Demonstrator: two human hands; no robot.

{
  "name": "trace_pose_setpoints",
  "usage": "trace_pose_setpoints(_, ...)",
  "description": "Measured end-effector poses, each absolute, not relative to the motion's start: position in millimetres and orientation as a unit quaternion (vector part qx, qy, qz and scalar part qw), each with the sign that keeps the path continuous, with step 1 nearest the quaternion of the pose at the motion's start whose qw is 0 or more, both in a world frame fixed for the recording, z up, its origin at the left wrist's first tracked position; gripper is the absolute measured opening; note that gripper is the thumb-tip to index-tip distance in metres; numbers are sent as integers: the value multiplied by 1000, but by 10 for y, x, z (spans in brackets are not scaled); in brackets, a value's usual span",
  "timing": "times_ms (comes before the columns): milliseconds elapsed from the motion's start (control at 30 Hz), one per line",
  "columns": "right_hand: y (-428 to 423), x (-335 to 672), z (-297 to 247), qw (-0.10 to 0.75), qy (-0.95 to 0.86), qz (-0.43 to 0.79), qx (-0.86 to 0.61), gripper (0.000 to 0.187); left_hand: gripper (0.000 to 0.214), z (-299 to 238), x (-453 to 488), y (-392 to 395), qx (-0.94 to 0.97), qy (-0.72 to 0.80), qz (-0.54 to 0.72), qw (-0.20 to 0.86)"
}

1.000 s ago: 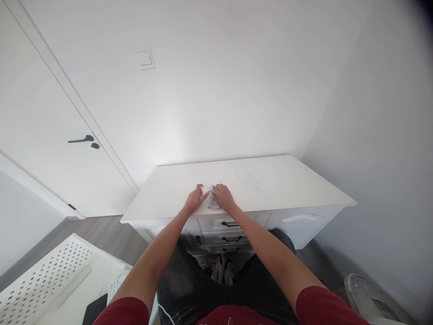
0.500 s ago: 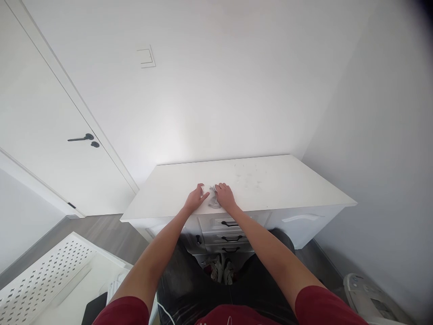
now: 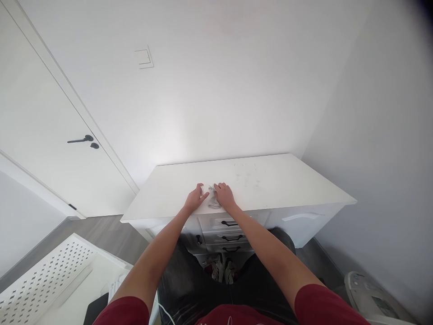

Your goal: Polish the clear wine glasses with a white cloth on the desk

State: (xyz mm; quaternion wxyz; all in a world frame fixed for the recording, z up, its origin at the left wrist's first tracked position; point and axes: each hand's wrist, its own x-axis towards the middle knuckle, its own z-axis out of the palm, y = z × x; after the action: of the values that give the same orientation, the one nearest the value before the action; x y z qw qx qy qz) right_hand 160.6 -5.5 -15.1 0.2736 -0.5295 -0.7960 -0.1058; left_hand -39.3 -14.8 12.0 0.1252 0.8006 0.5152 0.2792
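Both hands are close together over the front middle of the white cabinet top [image 3: 287, 185]. My left hand [image 3: 195, 198] is curled round a small white thing with a rounded edge [image 3: 202, 191], its thumb pointing right. My right hand [image 3: 223, 195] has its fingers bent over a small pale grey and white piece [image 3: 211, 188], partly hidden under the fingertips. Below it, beside the right wrist, a crumpled grey-white thing [image 3: 214, 203] like a cloth or wrapper lies near the front edge. Whether these pieces are joined cannot be made out.
Faint grey smudges [image 3: 248, 176] mark the top to the right. Drawers with black handles [image 3: 232, 238] face my knees. At lower left stands a white unit with a perforated panel [image 3: 37, 275], and a pale appliance [image 3: 370, 295] is at lower right. A door [image 3: 50, 149] is left.
The hands hold nearly the same pose. My right fingers have shifted very slightly left, and the grey-white thing below looks a little different in shape. The view has tilted slightly.
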Motion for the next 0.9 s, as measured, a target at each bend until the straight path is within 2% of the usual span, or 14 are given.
trace_pose_setpoints(133,-50,1614,-152,265,-791,-111,-541,18,49,107,-396,-132,797,522,276,126)
trace_pose_setpoints(333,-113,1653,-95,289,-800,-141,-507,26,49,112,-400,-145,793,524,284,125)
trace_pose_setpoints(567,-61,1618,-143,303,-751,-102,-578,16,50,119,-391,-157,793,523,286,127)
trace_pose_setpoints(900,-183,1630,-47,325,-864,-61,-380,48,49,100,-396,-144,800,510,293,118)
